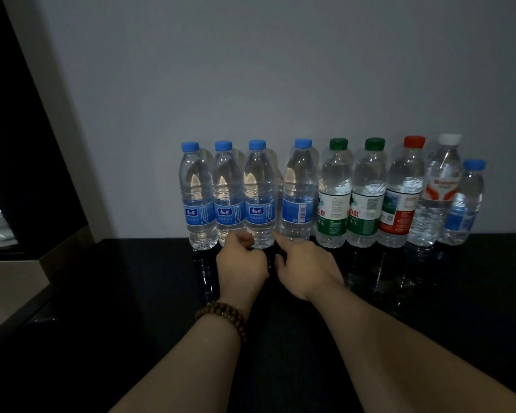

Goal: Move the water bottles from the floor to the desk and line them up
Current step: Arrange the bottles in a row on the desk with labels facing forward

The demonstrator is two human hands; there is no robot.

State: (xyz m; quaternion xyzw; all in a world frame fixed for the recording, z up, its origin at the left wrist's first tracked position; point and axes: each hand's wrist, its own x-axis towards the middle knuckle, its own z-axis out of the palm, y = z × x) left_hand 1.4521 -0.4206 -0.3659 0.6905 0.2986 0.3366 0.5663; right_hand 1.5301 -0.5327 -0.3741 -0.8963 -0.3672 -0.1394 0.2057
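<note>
Nine water bottles [334,198] line the bench [131,293]: five blue-capped, two green, one red, one white. Left hand [241,263] curls at the third bottle [259,195] base, grip unclear; right hand [306,268] touches the fourth bottle [298,192] with a straight forefinger.

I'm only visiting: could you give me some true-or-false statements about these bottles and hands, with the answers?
1. Nine bottles stand on the desk. True.
2. The red-capped bottle stands at the far left. False: a blue-capped bottle stands there; the red-capped one is seventh from the left.
3. Two green-capped bottles stand side by side. True.
4. The bead bracelet sits by the right hand. False: it is at the left hand's wrist.
5. One bottle lies on its side. False: all stand upright.
</note>
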